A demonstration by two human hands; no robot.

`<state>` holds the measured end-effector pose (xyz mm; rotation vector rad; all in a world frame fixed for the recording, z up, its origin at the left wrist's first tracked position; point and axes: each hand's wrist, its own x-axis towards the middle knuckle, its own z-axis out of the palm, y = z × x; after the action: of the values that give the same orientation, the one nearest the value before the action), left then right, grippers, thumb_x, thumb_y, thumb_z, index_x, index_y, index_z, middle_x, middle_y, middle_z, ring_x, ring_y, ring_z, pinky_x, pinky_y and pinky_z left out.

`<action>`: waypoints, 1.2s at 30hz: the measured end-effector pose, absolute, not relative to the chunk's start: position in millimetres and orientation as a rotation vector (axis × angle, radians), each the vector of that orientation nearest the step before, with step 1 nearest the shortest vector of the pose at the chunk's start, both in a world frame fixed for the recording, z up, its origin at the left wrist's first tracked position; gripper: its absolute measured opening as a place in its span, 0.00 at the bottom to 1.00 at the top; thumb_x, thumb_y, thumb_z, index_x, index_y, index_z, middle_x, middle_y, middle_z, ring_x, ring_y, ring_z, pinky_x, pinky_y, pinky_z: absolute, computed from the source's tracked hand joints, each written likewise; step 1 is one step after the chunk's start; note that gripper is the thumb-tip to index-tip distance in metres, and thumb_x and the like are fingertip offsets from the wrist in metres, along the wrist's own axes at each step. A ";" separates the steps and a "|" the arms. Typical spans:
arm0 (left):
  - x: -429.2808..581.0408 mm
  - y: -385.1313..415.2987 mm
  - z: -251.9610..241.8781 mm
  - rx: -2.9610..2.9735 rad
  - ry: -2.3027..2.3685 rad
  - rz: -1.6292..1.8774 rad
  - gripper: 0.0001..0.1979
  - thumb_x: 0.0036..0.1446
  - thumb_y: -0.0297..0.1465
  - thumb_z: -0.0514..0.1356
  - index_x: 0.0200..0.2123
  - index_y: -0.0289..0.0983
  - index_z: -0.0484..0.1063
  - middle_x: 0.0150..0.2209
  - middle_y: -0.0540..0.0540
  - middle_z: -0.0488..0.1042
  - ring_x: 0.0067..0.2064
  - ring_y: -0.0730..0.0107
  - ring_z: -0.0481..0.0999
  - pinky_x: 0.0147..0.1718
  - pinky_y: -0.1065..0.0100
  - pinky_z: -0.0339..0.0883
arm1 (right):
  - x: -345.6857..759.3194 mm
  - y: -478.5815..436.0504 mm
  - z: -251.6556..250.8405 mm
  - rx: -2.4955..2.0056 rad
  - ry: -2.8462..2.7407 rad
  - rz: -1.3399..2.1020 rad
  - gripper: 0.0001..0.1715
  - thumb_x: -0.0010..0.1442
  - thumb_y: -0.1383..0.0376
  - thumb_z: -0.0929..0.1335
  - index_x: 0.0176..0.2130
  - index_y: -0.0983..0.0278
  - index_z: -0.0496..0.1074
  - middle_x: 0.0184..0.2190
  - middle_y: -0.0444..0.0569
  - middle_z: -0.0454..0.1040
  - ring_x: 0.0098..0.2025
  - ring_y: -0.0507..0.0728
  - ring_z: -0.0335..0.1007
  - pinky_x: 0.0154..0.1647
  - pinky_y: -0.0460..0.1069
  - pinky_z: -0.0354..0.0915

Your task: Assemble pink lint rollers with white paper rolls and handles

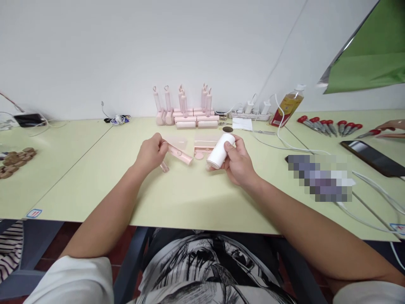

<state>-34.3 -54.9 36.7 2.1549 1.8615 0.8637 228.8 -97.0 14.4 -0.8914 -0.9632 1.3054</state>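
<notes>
My right hand (239, 162) is wrapped round a white paper roll (221, 151), which looks like a lint roller refill and is tilted with its near end down to the left. To the left, my left hand (150, 153) is closed, its fingertips at the end of a long pink plastic case (180, 153). A short translucent pink handle (164, 167) shows just below that hand, partly hidden by it. Between my hands, on the table, an open pink case (204, 150) with a clear lid lies partly behind the white roll.
Several pink lint rollers (186, 122) stand by the wall. Beside them are a power strip (249, 115) with chargers and a drink bottle (288, 105). Red-capped tools (316, 125), a co-worker's hand (392, 126), a phone (373, 157) and cables are at right. Brown pieces (17, 159) lie far left.
</notes>
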 end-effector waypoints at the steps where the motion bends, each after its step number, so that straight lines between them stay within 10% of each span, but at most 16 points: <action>1: -32.8 -58.0 36.9 2.174 1.758 0.869 0.07 0.59 0.35 0.53 0.30 0.40 0.63 0.40 0.45 0.80 0.35 0.63 0.76 0.32 0.64 0.65 | 228.1 -97.5 13.8 -0.890 -0.966 1.315 0.28 0.53 0.49 0.72 0.47 0.51 0.58 0.40 0.42 0.66 0.39 0.56 0.70 0.30 0.55 0.76; 20: 8.9 -72.6 7.5 2.035 1.018 0.810 0.22 0.64 0.50 0.50 0.31 0.37 0.62 0.26 0.52 0.63 0.29 0.73 0.62 0.29 0.70 0.59 | 207.9 -116.4 0.2 -0.947 -1.164 1.558 0.28 0.55 0.48 0.72 0.49 0.53 0.59 0.34 0.41 0.68 0.28 0.54 0.70 0.21 0.50 0.72; 36: 15.7 -79.4 10.4 2.000 1.113 0.874 0.20 0.63 0.49 0.52 0.34 0.37 0.66 0.30 0.50 0.69 0.32 0.71 0.67 0.31 0.70 0.61 | 203.9 -126.3 4.1 -0.938 -1.371 1.748 0.36 0.54 0.55 0.73 0.55 0.54 0.54 0.37 0.42 0.70 0.27 0.53 0.71 0.21 0.47 0.69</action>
<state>15.7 -79.4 10.4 1.9996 1.1130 0.8740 203.9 -126.3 4.1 -0.9380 -1.3710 1.7477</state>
